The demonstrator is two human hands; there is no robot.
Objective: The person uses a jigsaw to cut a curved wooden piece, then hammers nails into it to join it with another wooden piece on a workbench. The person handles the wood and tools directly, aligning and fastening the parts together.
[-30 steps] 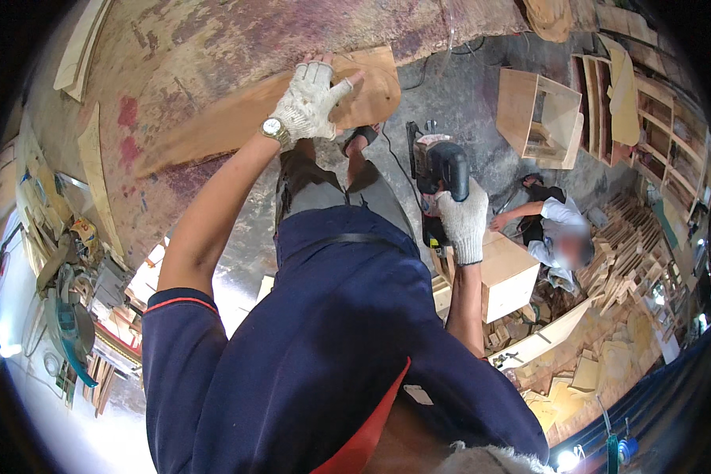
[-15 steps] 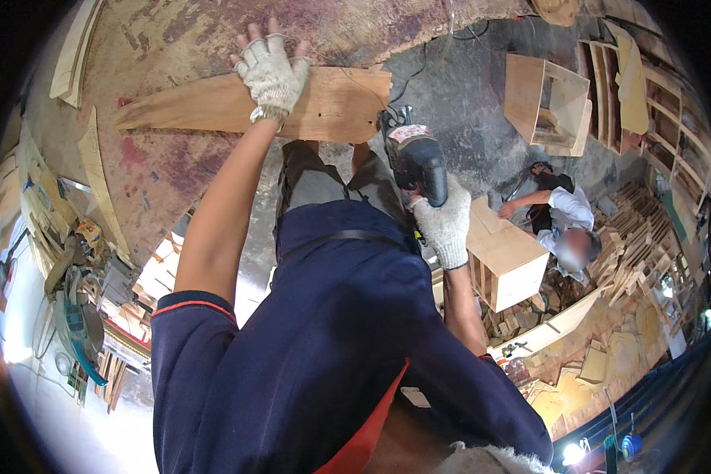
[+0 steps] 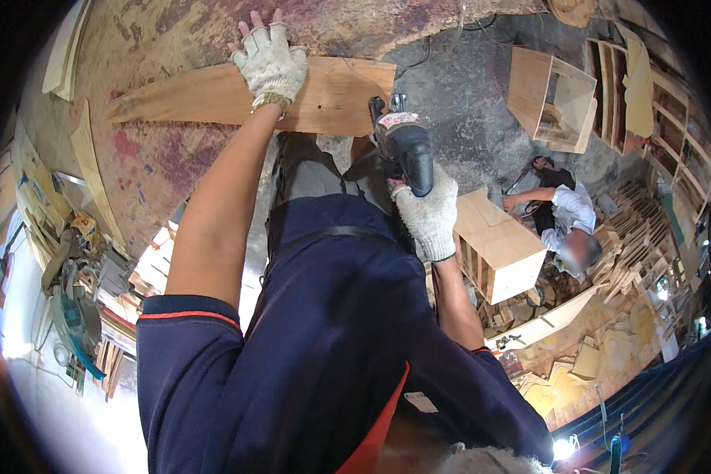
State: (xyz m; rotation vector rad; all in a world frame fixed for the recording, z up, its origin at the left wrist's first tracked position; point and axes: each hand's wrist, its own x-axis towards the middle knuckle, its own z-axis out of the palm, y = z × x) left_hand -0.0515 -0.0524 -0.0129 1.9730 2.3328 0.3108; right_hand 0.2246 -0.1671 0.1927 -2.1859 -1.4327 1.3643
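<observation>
The worktable [image 3: 162, 170] is brown, blotched with red and purple stains; past its edge is a scuffed grey floor [image 3: 470, 99], with scrap wood [image 3: 624, 233] heaped farther right. One board [image 3: 336, 95] lies on the table beneath the left hand [image 3: 272, 67], which is spread flat. The right hand [image 3: 430, 213] grips one power saw [image 3: 411, 158] at the board's right end. Two wooden boxes [image 3: 505, 241] and one co-worker [image 3: 570, 212] are off to the right.

The left hand [image 3: 271, 63] lies flat, fingers [image 3: 278, 31] spread, and the right hand [image 3: 428, 212] curls in a grip.
</observation>
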